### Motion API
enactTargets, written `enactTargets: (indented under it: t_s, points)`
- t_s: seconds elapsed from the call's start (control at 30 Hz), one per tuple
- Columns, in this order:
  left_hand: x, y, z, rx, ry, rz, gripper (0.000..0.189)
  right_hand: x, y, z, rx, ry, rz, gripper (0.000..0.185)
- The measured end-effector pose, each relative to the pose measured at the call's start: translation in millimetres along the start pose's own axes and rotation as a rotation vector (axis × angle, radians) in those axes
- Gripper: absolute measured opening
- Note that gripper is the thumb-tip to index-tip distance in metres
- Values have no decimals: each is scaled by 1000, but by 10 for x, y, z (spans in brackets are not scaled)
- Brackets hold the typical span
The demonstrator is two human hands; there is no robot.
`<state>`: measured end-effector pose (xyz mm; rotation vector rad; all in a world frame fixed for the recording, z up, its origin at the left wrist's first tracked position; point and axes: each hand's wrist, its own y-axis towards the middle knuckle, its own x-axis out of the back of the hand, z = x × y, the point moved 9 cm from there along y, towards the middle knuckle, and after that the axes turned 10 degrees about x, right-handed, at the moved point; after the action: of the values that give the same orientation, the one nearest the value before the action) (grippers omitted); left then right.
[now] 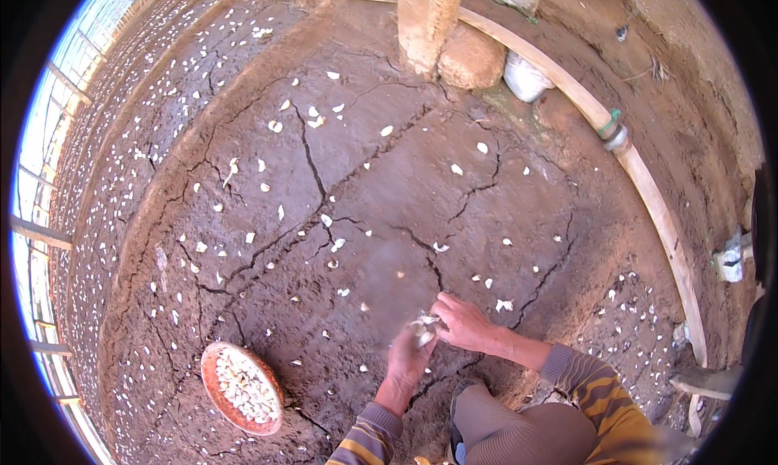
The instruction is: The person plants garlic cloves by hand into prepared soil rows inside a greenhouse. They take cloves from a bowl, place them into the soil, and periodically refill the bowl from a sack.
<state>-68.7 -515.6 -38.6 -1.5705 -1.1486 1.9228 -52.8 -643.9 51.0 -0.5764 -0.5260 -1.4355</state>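
My left hand [408, 358] is closed around several pale garlic cloves [425, 334]. Beside it, the fingertips of my right hand [456, 322] touch the same cloves at its upper right; whether they pinch one is not plain. Left of both hands, an orange-red bowl [211, 383] sits tilted on the soil, holding many garlic cloves [246, 389]. More whitish cloves lie scattered over the cracked brown soil [377, 191], among them a piece [504, 306] right of my right hand.
A pale flat hose [653, 204] curves along the top and right. Near the top stand a post [428, 21], a rounded stone [472, 58] and a whitish bundle [526, 77]. Soil ridges [176, 155] and more scattered cloves lie left. My bent knee [547, 434] is at the bottom.
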Motion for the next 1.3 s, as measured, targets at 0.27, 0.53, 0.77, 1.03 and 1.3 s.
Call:
enactTargets:
  t_s: [0.27, 0.53, 0.77, 1.03, 1.3]
  points:
    - [110, -17, -369, -75, 41, -52, 44, 522, 1138, -1229, -251, 337, -341, 20]
    - [146, -253, -488, -117, 47, -60, 44, 538, 2271, -1598, -223, 96, -283, 16]
    - [235, -217, -661, -171, 155, -132, 30, 387, 2669, -1296, -191, -301, -66, 11]
    - [180, -294, -764, -269, 205, -211, 24, 430, 2144, -1052, 2, -123, -277, 12]
    - [202, -122, -534, -220, 453, -295, 22, -597, 416, -365, -293, 756, 255, 20]
